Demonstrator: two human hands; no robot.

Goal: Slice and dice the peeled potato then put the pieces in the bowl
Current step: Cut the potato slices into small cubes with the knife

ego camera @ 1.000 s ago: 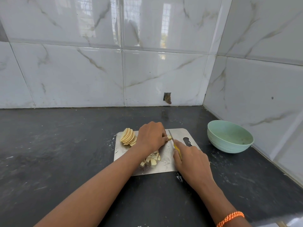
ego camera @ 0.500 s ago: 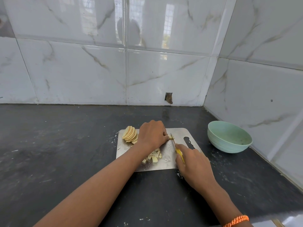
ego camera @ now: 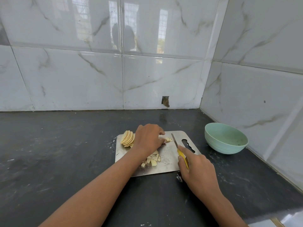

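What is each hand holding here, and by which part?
The right hand holds the knife by its yellow handle, forefinger along the top. The left hand pins a stack of potato slices on the cutting board with its fingertips.

Pale potato slices lean stacked at the board's far left, diced pieces heaped nearer, the green bowl upright to the right.

My left forearm reaches in from the lower left, and my left hand lies knuckles up with its fingers curled downward, fingertips pressed onto what they pin. My right forearm comes in from the lower right. My right hand is curled round a handle, index finger stretched forward along its top, thumb on the inner side.
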